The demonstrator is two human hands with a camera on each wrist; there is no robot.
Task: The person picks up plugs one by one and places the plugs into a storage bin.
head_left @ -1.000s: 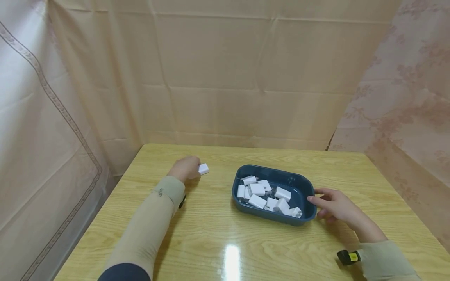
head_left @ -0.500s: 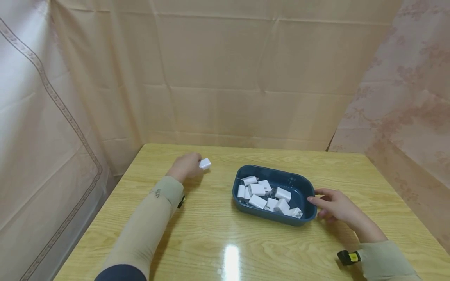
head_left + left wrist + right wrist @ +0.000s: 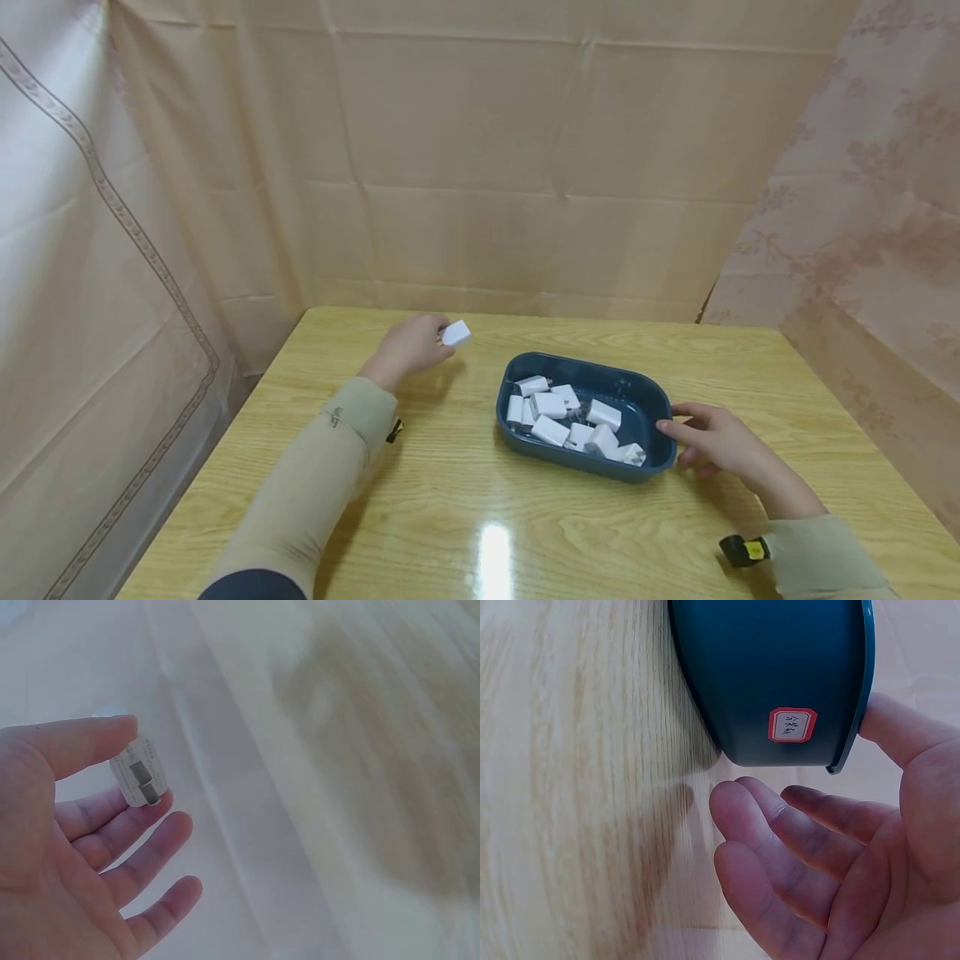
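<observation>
In the head view my left hand (image 3: 412, 346) is raised over the far left of the table, pinching a white charger plug (image 3: 456, 333). The left wrist view shows the charger's printed face (image 3: 139, 772) and two metal pieces, with thumb and index finger at its ends and the other fingers spread. A dark blue plastic bin (image 3: 581, 468) stands right of centre with several white chargers (image 3: 549, 406) in it. At the bin's right end, my right hand (image 3: 720, 442) rests its thumb on the rim. Its relaxed fingers (image 3: 742, 877) lie outside the wall, apart from it in the right wrist view.
The wooden table (image 3: 420, 517) reaches back to a hanging beige cloth (image 3: 465, 167). Patterned cloths hang at both sides. A small red-edged label (image 3: 793, 724) with handwriting is stuck on the bin's end wall.
My left hand has lifted the charger and carried it a little to the right and away, turning it slightly. My right hand and the bin have stayed in place.
</observation>
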